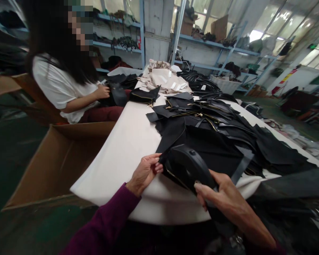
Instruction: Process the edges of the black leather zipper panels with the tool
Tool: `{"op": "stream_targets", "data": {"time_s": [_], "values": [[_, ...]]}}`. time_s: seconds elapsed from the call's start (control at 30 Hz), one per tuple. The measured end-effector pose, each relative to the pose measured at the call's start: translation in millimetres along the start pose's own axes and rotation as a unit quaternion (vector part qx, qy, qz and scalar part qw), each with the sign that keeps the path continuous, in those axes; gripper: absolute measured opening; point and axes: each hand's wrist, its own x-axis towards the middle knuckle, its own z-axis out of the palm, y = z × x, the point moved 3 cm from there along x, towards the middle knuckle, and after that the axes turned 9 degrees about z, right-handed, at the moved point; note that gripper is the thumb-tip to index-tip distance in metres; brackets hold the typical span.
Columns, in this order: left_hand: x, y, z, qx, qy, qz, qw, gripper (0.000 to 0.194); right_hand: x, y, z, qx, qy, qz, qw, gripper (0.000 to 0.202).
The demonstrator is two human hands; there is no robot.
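Note:
My left hand [146, 173] pinches the edge of a black fabric piece [172, 138] between thumb and fingertips, near the front of the table. My right hand [220, 189] is closed around the lower end of a smooth, black, curved piece [192, 163], whose exact kind I cannot tell. This curved piece arches over the near edge of the black fabric, close to my left fingertips. Behind both hands lies a pile of black fabric pieces [215, 138], several with gold zippers [199, 114]. My right palm hides part of what it grips.
A white-covered table [122, 152] stretches away from me. An open cardboard box [61, 159] stands at its left. Beyond it sits a co-worker [53, 81] holding black material [118, 94]. Beige pieces [162, 79] are heaped at the far end, before blue shelves [210, 42].

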Motion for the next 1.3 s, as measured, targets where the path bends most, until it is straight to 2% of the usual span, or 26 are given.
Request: {"op": "stream_targets", "data": {"time_s": [0.13, 0.2, 0.3, 0.37, 0.43, 0.5, 0.53, 0.6, 0.7, 0.8, 0.97, 1.13, 1.23, 1.3], "values": [[7, -2, -2.3, 0.108, 0.040, 0.034, 0.993, 0.015, -37, 12, -39, -0.023, 0.096, 0.037, 0.994, 0.032], [4, -4, -3.8, 0.192, 0.041, 0.053, 0.979, 0.016, -62, 25, -50, -0.040, 0.140, 0.067, 0.987, 0.034], [-19, -11, -4.1, 0.301, 0.072, 0.105, 0.945, 0.022, -95, 50, -53, -0.050, 0.181, 0.121, 0.975, 0.032], [-44, -24, 0.8, 0.306, 0.105, 0.124, 0.938, 0.024, -112, 67, -47, -0.052, 0.197, 0.148, 0.968, 0.026], [-68, -49, 13.3, 0.256, 0.085, 0.046, 0.962, 0.025, -127, 85, -39, -0.059, 0.196, 0.174, 0.963, 0.023], [-86, -82, 33.5, 0.172, 0.010, -0.092, 0.981, 0.030, -140, 99, -30, -0.069, 0.174, 0.189, 0.964, 0.025], [-92, -96, 44.6, 0.123, -0.025, -0.149, 0.981, 0.032, -145, 104, -25, -0.075, 0.162, 0.193, 0.965, 0.026], [-94, -116, 63.8, 0.025, -0.048, -0.201, 0.978, 0.033, -152, 111, -14, -0.083, 0.140, 0.197, 0.967, 0.026], [-85, -129, 79.3, -0.070, -0.002, -0.216, 0.974, 0.021, -152, 115, 0, -0.056, 0.123, 0.195, 0.971, 0.021], [-78, -133, 81.8, -0.083, 0.034, -0.202, 0.975, 0.013, -140, 116, 10, -0.013, 0.119, 0.185, 0.975, 0.018], [-80, -138, 77.5, -0.070, 0.036, -0.160, 0.984, 0.015, -130, 116, 10, 0.009, 0.110, 0.171, 0.979, 0.011], [-81, -140, 79.0, -0.069, 0.029, -0.148, 0.986, 0.018, -129, 113, 10, 0.013, 0.115, 0.160, 0.980, 0.012], [-81, -138, 82.2, -0.067, 0.015, -0.141, 0.988, 0.019, -116, 107, 11, 0.013, 0.120, 0.138, 0.983, 0.005], [-84, -137, 82.5, -0.058, 0.021, -0.144, 0.988, 0.020, -105, 103, 8, 0.012, 0.123, 0.127, 0.984, 0.012]]}}
